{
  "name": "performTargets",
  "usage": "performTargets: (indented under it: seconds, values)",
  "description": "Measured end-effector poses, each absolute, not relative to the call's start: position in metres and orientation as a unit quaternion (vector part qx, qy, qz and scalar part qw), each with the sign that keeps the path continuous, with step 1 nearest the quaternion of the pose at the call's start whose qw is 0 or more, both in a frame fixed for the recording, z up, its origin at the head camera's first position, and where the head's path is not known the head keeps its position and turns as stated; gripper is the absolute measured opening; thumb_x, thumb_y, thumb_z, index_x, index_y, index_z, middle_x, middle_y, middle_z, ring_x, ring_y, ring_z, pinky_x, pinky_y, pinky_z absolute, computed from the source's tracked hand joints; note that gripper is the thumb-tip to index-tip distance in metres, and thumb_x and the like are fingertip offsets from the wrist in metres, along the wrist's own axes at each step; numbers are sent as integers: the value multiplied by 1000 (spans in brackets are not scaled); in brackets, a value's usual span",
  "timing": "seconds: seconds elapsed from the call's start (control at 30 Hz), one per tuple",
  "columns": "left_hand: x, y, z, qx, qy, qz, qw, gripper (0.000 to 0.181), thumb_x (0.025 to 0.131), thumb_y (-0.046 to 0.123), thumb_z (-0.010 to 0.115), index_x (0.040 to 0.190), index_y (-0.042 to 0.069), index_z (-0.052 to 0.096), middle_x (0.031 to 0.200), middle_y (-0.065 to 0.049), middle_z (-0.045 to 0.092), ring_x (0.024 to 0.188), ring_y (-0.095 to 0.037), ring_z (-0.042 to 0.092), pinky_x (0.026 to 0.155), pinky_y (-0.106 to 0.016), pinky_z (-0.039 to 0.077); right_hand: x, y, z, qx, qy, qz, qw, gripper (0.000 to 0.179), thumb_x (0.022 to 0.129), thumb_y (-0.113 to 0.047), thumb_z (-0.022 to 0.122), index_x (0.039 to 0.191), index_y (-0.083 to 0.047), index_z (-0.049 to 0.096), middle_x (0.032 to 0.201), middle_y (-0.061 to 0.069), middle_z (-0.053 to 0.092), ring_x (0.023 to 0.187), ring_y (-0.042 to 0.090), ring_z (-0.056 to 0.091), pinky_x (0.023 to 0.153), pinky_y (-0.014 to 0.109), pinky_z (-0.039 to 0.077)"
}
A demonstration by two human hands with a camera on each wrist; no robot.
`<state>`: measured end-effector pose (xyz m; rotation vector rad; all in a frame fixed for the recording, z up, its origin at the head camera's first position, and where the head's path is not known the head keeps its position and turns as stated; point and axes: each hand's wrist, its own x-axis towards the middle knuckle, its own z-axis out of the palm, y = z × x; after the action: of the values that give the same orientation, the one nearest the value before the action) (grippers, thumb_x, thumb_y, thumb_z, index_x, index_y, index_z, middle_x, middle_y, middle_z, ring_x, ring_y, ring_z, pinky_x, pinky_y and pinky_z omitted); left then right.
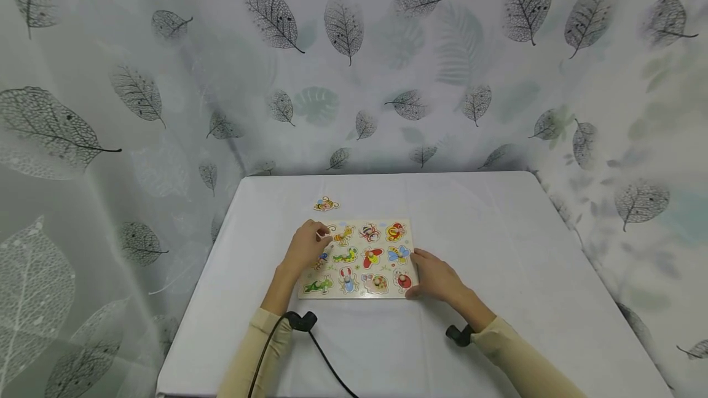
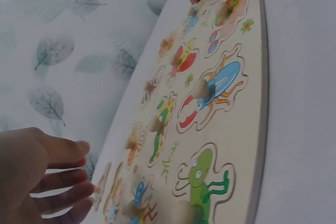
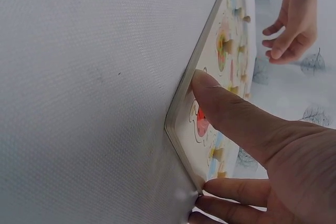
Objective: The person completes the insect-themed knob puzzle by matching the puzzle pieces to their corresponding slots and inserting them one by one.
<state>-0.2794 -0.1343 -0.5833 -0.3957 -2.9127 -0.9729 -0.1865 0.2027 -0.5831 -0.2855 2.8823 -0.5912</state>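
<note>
A cream wooden knob puzzle board (image 1: pixel 362 295) with several colourful insect pieces lies flat on the table. My left hand (image 1: pixel 303 245) hovers over its upper left corner, fingers loosely bent, and the left wrist view shows a gap between thumb and fingers with nothing in it. Beyond the board's far edge lies a loose bee-like piece (image 1: pixel 326 204). At the near right corner, my right hand (image 3: pixel 273 156) holds the board, its thumb on the front edge beside the ladybird piece (image 3: pixel 202 123) and its fingers along the right side. Wooden knobs (image 2: pixel 202 88) stand up from the pieces.
A white cloth covers the table (image 1: pixel 498 232). A leaf-patterned curtain (image 1: pixel 354 78) hangs behind it and along both sides. Dark wrist cameras sit at both cuffs, and a black cable (image 1: pixel 332 367) runs from the left one over the near side of the table.
</note>
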Motion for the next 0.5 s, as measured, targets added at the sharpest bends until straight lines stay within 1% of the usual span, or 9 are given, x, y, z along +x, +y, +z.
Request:
performTargets:
  seconds: [0.17,0.33,0.4,0.5]
  values:
    - [-300,-140,-575,-111,-938,-326,36,27,99,21,73,118,2,71,113,-12,64,95,-24,65,80,-38,59,-187,204,-585,-99,971,-200,89,101,65,-34,101,145,5,55,156,23,48,144,42,47,114,57,45]
    - [-324,-145,-571,-105,-941,-317,45,33,100,18,72,126,-1,67,119,-17,62,97,-29,64,82,-44,58,-187,204,-586,-99,971,-199,88,101,64,-34,101,145,5,55,156,23,48,143,42,47,114,58,45]
    - [-334,-145,-572,-103,-945,-309,43,36,101,18,70,131,0,64,123,-19,61,101,-31,64,86,-46,57,-186,204,-585,-98,971,-201,89,101,64,-34,101,145,5,55,156,23,48,144,42,47,114,58,45]
    - [-348,-144,-575,-107,-947,-300,40,41,101,18,69,138,1,61,130,-21,60,112,-35,63,95,-49,56,-186,204,-584,-97,970,-201,90,101,65,-34,101,145,5,55,156,23,48,144,42,47,114,58,45]
